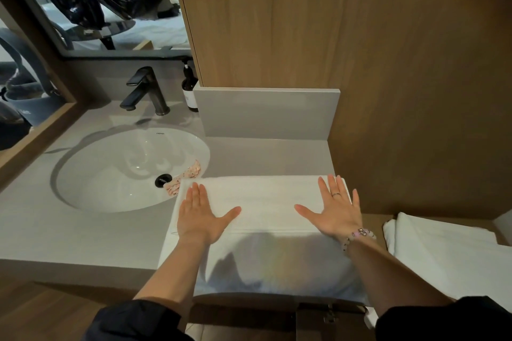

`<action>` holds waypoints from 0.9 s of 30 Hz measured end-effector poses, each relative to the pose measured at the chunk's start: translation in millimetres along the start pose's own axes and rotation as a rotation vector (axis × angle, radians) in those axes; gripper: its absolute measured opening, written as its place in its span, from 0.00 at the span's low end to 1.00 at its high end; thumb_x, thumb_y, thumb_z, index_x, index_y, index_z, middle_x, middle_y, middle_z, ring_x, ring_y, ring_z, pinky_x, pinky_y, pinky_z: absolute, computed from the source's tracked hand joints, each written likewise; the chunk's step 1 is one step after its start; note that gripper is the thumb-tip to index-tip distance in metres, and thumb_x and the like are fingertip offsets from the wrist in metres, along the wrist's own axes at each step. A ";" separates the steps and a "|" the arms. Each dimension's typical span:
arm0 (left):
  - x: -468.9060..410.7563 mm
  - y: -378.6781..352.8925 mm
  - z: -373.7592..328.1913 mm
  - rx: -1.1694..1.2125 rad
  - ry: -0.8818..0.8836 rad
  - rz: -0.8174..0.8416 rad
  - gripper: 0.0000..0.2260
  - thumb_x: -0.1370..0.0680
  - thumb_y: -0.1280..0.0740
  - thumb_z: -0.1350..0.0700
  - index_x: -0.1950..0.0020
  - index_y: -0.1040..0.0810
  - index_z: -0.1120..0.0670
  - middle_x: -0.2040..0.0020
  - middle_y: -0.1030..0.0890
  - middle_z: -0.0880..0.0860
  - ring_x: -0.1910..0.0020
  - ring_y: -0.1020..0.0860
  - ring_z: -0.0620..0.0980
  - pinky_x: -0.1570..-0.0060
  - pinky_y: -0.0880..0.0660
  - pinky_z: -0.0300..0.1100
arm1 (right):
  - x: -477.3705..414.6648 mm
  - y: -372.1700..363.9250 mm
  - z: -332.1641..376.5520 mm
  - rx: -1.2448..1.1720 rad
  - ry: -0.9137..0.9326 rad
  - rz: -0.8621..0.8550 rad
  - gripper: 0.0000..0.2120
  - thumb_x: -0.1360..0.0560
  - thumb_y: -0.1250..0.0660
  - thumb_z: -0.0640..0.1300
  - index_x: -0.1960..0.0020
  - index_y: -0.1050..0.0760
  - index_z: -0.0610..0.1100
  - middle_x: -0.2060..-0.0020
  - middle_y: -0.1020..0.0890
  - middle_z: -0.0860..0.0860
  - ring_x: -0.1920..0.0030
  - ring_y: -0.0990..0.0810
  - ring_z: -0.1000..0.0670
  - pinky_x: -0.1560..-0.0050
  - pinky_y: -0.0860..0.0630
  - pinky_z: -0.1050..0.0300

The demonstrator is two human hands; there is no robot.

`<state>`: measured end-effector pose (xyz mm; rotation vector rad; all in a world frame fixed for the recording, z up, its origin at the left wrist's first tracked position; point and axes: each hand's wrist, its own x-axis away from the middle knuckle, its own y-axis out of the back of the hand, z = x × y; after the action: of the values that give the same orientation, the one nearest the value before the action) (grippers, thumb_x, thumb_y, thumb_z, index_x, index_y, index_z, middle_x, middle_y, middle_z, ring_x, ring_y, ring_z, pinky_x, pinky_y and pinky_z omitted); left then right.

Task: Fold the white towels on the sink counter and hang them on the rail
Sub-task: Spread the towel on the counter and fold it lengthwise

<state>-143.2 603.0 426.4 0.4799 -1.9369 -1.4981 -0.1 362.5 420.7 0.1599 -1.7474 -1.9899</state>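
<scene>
Two flat palms, left hand, right hand, pressing soft rectangular white towel.

White towel lies flat on sink counter, right of basin, folded w/ top layer doubled over far half; near edge hangs off counter front. 2nd white towel folded, far right, lower.

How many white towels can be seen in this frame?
2. One towel lies on the counter right of the sink, flat under the left hand and right hand. A second towel lies at far right. Others may be out of view.
</scene>
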 end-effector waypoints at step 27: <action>48.4 -33.6 -12.7 -0.041 -0.191 0.000 0.34 0.28 0.65 0.38 0.25 0.67 0.49 0.29 0.73 0.49 0.26 0.68 0.53 0.30 0.67 0.52 | 48.3 -40.2 45.2 -0.011 0.267 -0.177 0.37 0.23 0.66 0.64 0.29 0.32 0.46 0.29 0.32 0.47 0.30 0.33 0.44 0.33 0.44 0.41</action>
<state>-173.1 553.8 408.8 0.3290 -2.0455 -1.6316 -71.5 385.3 400.9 0.5671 -1.5971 -1.9922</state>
